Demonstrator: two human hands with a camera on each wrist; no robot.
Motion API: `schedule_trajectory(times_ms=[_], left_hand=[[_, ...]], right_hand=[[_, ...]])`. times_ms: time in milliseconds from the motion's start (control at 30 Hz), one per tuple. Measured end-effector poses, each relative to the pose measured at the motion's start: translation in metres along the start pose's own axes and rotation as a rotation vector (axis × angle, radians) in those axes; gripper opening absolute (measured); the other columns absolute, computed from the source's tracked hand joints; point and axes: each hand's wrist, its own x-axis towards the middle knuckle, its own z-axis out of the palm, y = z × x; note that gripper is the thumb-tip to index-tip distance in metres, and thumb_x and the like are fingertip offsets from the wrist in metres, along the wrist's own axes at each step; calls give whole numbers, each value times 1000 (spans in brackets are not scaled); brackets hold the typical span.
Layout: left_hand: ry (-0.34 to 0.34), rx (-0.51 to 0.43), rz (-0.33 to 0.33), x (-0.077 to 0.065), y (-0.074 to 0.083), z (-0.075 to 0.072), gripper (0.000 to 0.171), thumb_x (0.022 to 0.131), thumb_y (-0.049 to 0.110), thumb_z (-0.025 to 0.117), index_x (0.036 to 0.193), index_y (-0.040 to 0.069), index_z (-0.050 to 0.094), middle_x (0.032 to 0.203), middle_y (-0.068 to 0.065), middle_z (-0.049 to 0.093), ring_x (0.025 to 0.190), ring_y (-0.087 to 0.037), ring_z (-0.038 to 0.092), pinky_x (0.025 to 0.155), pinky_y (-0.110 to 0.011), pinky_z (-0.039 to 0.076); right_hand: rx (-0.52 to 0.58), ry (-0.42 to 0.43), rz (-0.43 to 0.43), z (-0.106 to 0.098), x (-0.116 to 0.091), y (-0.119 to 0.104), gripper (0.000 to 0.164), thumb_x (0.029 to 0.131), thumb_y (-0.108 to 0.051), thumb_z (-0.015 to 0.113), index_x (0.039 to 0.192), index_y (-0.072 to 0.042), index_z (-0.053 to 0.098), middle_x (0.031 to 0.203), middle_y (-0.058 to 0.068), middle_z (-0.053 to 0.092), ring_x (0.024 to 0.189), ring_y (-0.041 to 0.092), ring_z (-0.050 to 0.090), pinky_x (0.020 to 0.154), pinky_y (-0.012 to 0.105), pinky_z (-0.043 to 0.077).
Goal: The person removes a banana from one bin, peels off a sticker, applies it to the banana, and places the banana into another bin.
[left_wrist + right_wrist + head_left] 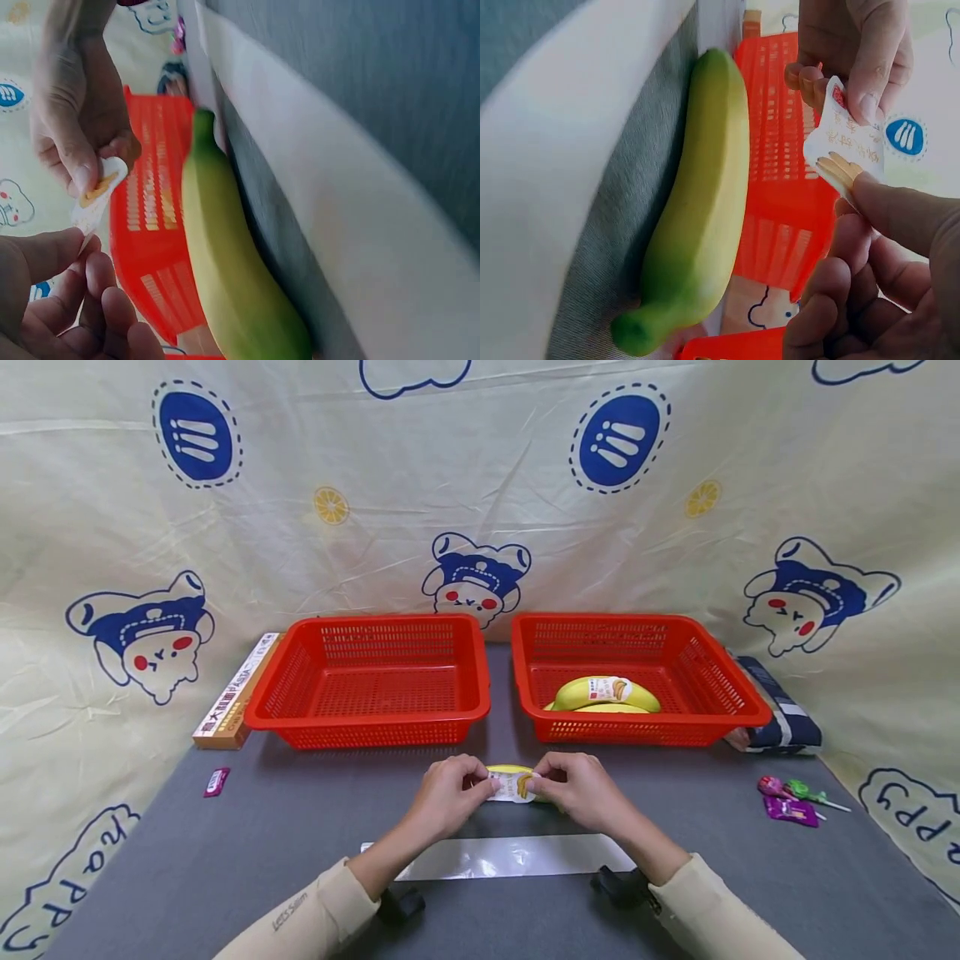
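Both hands hold a white label sticker [510,787] with a banana picture, stretched between them. My left hand [448,793] pinches one end between thumb and forefinger. At the other end, my right hand [583,792] pinches it the same way. A yellow banana [709,180] with green ends lies on the table beneath and behind the sticker. The wrist views show the sticker raised apart from the banana's bare peel. Closer to me, a glossy white strip [517,858] lies flat across the table.
Behind the hands stand a left red basket [367,722] and a right red basket [637,727]; labelled bananas [607,693] lie in the right one. A long box [238,693], small candy packet [216,782], lollipops [798,790] and a dark package [783,710] lie at the sides.
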Motion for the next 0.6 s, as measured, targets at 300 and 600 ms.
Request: schedule_trajectory(times_ms=[300,600], left_hand=[[-8,231,4,23,-13,0,13,82,25,68,75,15,68,71,2,61,71,-12,48,65,-26,37],[-22,441,85,35,-18,5,22,81,25,66,61,17,60,60,4,54,64,-13,47,62,-27,36]], right_hand=[[-97,-56,74,6,29,6,18,82,-28,72,75,-13,65,68,-2,59,64,12,46,57,24,35],[-222,-105,98,11,43,9,25,80,-33,73,69,-14,61,60,-2,52,58,13,44,54,25,34]])
